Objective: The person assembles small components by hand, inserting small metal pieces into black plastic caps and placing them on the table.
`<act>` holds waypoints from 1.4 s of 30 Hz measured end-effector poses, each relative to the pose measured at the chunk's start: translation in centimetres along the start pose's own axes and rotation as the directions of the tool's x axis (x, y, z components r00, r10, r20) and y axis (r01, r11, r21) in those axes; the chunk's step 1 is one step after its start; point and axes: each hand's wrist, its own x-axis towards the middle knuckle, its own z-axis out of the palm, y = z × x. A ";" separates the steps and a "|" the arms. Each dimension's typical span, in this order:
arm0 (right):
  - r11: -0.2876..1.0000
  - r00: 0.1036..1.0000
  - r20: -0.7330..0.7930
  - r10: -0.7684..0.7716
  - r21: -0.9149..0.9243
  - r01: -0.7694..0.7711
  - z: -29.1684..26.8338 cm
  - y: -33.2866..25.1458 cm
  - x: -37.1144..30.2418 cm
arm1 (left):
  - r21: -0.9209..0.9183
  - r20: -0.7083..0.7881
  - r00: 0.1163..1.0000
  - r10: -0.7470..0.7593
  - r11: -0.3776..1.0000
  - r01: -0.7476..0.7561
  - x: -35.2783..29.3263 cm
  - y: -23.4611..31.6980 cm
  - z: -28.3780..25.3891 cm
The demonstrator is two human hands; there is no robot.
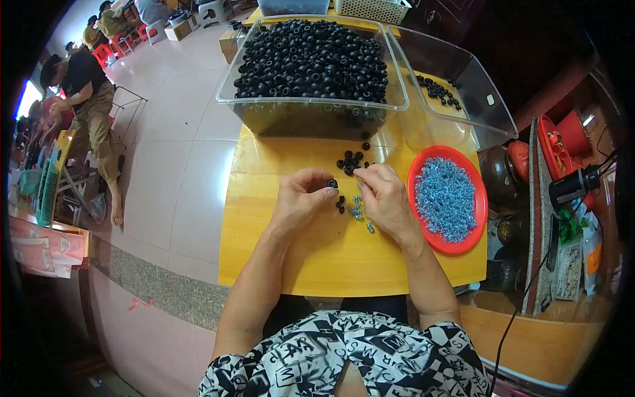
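My left hand (296, 197) pinches a round black hollow cap (333, 183) between thumb and fingertips, above the yellow table (254, 198). Just to the right, my right hand (389, 202) has its thumb and fingers pressed together; what they hold, if anything, is too small to make out. Beyond the fingertips lies a small group of loose black caps (348, 163). Between the hands are a few smaller black pieces (340, 204) and several shiny blue and yellowish small parts (358, 209). A red plate (482, 206) heaped with small blue metallic parts (444, 198) stands beside my right hand.
A clear plastic bin (307, 102) full of black caps stands at the table's far side. Another clear bin (486, 132) at its right has a few caps by it. Shelving with a dark clip-on device (574, 186) is at right. People work at far left.
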 end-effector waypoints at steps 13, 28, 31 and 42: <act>0.849 0.971 0.151 -0.187 -0.472 0.237 3.3 0.5 5.1 | 0.545 0.027 0.954 0.299 0.795 -0.265 0.3 -0.9 -0.7; 0.677 0.922 0.286 0.262 0.626 -0.386 0.9 -2.1 1.0 | 0.463 0.140 0.871 0.471 0.746 -0.478 -0.1 0.0 0.6; 0.529 0.892 0.325 0.314 0.721 -0.448 0.2 -2.0 0.8 | 0.454 0.119 0.877 0.466 0.760 -0.465 -0.1 -0.2 0.3; 0.991 0.991 0.127 -0.048 -0.117 0.063 -1.3 -0.1 0.2 | -0.165 -0.144 0.987 -0.073 0.985 0.049 -0.2 1.0 -0.5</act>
